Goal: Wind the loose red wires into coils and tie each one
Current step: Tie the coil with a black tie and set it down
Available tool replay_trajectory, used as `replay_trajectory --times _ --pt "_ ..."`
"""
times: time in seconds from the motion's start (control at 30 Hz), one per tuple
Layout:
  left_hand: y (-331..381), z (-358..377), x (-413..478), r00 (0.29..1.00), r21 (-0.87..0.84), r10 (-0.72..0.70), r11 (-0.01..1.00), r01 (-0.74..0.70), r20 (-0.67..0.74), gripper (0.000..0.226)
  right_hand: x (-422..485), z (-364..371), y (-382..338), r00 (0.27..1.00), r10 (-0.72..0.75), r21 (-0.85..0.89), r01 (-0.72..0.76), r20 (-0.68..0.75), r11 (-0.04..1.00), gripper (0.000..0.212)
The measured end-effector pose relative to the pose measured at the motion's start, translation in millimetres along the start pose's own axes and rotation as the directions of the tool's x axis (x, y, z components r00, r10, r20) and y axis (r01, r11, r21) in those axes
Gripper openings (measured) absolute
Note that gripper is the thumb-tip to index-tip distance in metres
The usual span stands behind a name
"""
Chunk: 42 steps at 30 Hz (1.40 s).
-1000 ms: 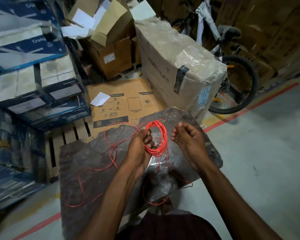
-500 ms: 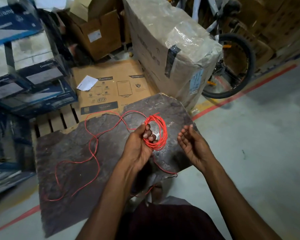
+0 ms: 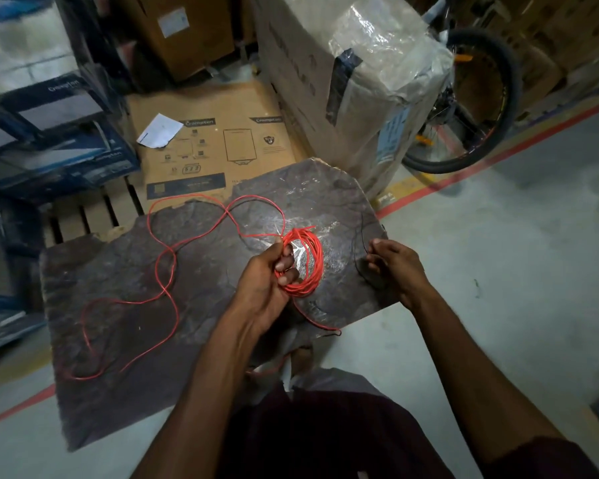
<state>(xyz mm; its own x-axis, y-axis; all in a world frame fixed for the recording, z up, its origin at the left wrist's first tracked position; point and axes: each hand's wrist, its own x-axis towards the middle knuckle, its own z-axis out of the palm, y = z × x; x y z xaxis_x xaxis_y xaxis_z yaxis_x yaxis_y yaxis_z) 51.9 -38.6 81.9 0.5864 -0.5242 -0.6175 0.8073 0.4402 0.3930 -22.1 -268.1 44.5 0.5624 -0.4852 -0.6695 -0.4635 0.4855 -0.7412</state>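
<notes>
While L hand [image 3: 265, 283] fingers clench red coil [image 3: 320, 262], R hand [image 3: 396, 267] fingers pinch black wire [image 3: 357, 248] just beside.

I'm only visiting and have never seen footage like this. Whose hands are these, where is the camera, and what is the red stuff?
No machine here: a person works with bare hands, and the camera sits on their head, looking down. The left hand grips a red coil of wound wire. The loose red wire trails from it over a dark sheet. The right hand pinches a thin dark strand, possibly a tie. Behind lie a flat cardboard box and a bicycle wheel.
</notes>
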Motion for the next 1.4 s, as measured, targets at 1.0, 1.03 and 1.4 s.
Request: replay_trajectory --times 1.0,1.03,1.4 --pt "-3 -18 -13 0.999 -0.044 0.011 0.999 -0.013 -0.047 0.032 -27 26 8 0.887 -0.424 -0.642 0.220 -0.181 0.735 0.016" --pt "-2 -18 -14 0.999 -0.045 0.008 0.999 -0.010 -0.043 0.033 -32 26 5 0.885 -0.426 -0.619 0.229 -0.190 0.751 0.014" --pt "50 0 -52 0.994 -0.142 0.094 0.986 -0.085 0.061 0.031 -99 62 -41 0.968 -0.245 -0.087 0.249 0.051 0.965 0.019"
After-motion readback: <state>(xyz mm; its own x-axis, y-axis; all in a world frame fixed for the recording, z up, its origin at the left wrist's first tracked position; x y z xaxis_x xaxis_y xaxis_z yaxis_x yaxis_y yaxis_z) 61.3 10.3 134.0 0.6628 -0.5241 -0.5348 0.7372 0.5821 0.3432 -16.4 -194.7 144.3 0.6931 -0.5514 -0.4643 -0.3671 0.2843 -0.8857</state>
